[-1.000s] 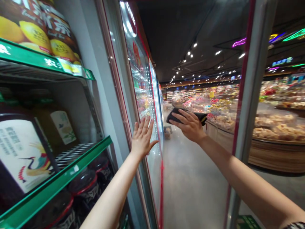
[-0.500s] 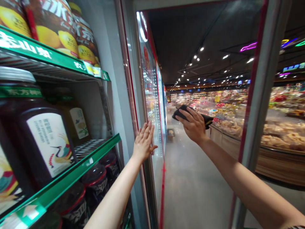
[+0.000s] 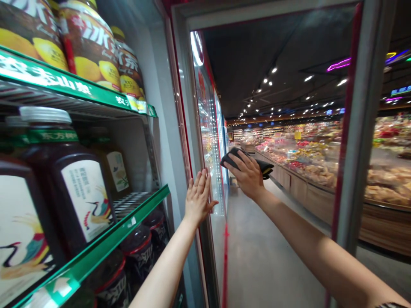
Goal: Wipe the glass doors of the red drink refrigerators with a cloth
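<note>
An open glass door [image 3: 282, 64] with a grey metal frame stands in front of me, hinged beside a drinks fridge. My left hand [image 3: 198, 199] lies flat with fingers stretched out against the door frame's left side, thumb toward the glass. My right hand [image 3: 245, 173] presses a folded dark cloth [image 3: 267, 167] with a yellowish edge against the glass, fingers spread over it. The cloth sticks out on both sides of the hand. Part of it is hidden under the palm.
Fridge shelves [image 3: 96, 248] with green edge strips are at the left, carrying a large dark tea bottle [image 3: 85, 188] and lemon-tea bottles [image 3: 91, 51]. Through the glass show a grey aisle floor [image 3: 266, 265], a row of lit fridges [image 3: 208, 115] and a curved produce counter [image 3: 308, 192].
My right hand has slid the cloth leftward across the glass, closer to my left hand. My left hand stays on the frame. The view has shifted slightly, showing more of the shelves.
</note>
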The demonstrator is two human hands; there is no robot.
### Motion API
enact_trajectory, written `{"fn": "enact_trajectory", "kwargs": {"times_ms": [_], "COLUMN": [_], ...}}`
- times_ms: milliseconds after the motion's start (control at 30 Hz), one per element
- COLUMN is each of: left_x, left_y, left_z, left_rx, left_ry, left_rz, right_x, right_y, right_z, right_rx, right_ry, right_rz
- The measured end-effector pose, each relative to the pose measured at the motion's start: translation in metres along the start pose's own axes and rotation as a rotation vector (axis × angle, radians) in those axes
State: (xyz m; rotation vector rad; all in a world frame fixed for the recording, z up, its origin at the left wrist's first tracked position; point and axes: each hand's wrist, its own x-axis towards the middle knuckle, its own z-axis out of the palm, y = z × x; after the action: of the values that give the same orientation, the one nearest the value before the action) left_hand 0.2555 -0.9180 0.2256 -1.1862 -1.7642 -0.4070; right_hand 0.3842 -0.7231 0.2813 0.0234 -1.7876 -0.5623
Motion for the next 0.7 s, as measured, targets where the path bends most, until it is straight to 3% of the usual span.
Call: {"fn": "enact_trajectory", "kwargs": {"times_ms": [100, 267, 333, 400, 533, 600, 700], "left_x": [-0.007, -0.024, -0.03, -0.034, -0.039, -0.042, -0.047], "left_y": [0.003, 0.004, 0.004, 0.003, 0.005, 0.006, 0.008], "left_z": [0.0, 0.001, 0.001, 0.001, -0.001, -0.002, -0.002], "left_rx": [0.006, 0.01, 0.002, -0.004, 0.016, 0.038, 0.068], "left_ry": [0.027, 0.027, 0.005, -0.01, -0.037, -0.047, -0.052], "left_rz": [-0.04, -0.079, -0.092, -0.103, -0.113, -0.119, -0.12], "right_x": [0.008, -0.021, -0.02, -0.005, 0.021, 0.013, -0.016], "right_y": [-0.019, -0.025, -0.019, -0.018, -0.04, -0.052, -0.056], "right_z": [0.013, 0.009, 0.005, 0.006, 0.019, 0.024, 0.024], "right_rx": [0.005, 0.098, 0.104, 0.09, 0.098, 0.132, 0.198], "right_ry": [0.017, -0.077, -0.071, -0.029, -0.001, -0.015, -0.048], "right_rz": [-0.024, -0.332, -0.32, -0.22, -0.056, -0.068, -0.238]}}
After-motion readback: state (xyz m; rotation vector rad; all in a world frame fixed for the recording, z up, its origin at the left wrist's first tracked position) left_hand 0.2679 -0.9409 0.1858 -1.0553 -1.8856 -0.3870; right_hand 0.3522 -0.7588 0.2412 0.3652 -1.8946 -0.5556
